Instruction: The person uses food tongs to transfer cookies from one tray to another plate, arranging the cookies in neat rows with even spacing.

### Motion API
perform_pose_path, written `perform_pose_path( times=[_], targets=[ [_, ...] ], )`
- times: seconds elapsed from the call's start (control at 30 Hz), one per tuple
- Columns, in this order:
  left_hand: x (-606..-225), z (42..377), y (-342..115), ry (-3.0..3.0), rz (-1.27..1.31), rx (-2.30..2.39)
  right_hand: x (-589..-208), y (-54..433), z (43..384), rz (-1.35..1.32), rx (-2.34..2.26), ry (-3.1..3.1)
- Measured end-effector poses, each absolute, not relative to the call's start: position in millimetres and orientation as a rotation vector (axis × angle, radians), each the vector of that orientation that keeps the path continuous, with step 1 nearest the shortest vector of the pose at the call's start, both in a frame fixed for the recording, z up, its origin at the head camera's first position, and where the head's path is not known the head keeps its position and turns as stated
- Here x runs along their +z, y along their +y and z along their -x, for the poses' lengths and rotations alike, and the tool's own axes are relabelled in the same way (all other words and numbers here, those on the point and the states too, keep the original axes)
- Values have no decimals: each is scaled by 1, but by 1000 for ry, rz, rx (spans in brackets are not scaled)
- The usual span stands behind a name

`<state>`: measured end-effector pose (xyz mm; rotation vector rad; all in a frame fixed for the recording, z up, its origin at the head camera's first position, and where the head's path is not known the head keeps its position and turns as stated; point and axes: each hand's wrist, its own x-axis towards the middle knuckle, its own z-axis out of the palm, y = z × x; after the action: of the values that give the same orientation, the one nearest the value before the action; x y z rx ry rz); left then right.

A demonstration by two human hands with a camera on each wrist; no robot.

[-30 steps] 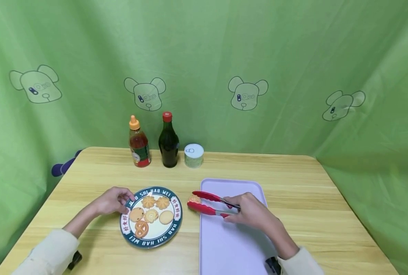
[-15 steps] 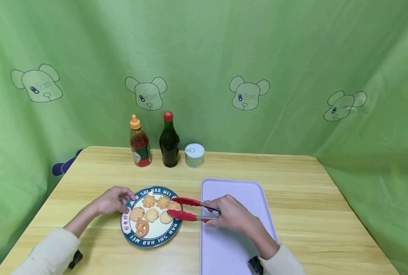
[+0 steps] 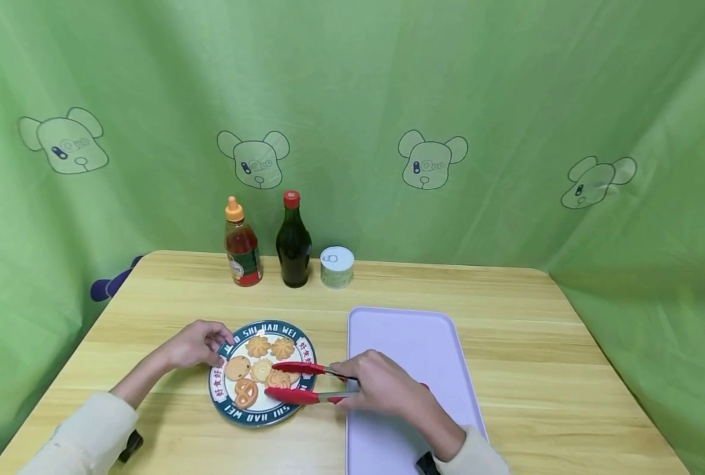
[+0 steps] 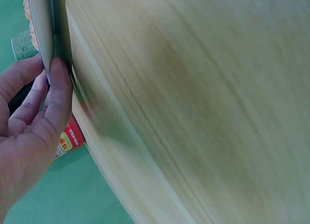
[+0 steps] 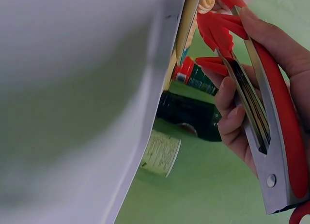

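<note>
My left hand [image 3: 194, 344] pinches the left rim of a round plate [image 3: 231, 413] with a dark blue-green border. In the left wrist view, thumb and fingers [image 4: 60, 88] lie on either side of the plate's edge. Several cookies rest on the plate, among them a pretzel [image 3: 246, 393] and a round cookie with dots [image 3: 237, 368]. My right hand [image 3: 382, 386] grips red-tipped metal tongs [image 3: 293, 396]. Between the tongs' tips, over the plate's right part, is a swirled cookie [image 3: 277, 379]; it partly covers a plain oval cookie. Whether it touches the plate is unclear.
A lilac tray [image 3: 399, 323] lies to the right of the plate, under my right forearm. Toward the table's back edge stand a sauce bottle with an orange cap [image 3: 242, 251], a dark bottle with a red cap [image 3: 294, 247] and a can [image 3: 337, 267]. Green cloth hangs behind.
My right hand has moved left with the tongs and the swirled cookie, from the tray's left edge to over the plate. My left hand has stayed at the plate's rim.
</note>
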<state>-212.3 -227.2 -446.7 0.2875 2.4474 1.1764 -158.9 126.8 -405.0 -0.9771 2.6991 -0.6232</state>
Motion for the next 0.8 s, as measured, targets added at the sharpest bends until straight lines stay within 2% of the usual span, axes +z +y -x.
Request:
perform_pose_path(
  times=[0.8],
  targets=[
    [-446, 211, -227, 2449, -290, 1179, -405, 122, 153, 985, -592, 2656]
  ],
)
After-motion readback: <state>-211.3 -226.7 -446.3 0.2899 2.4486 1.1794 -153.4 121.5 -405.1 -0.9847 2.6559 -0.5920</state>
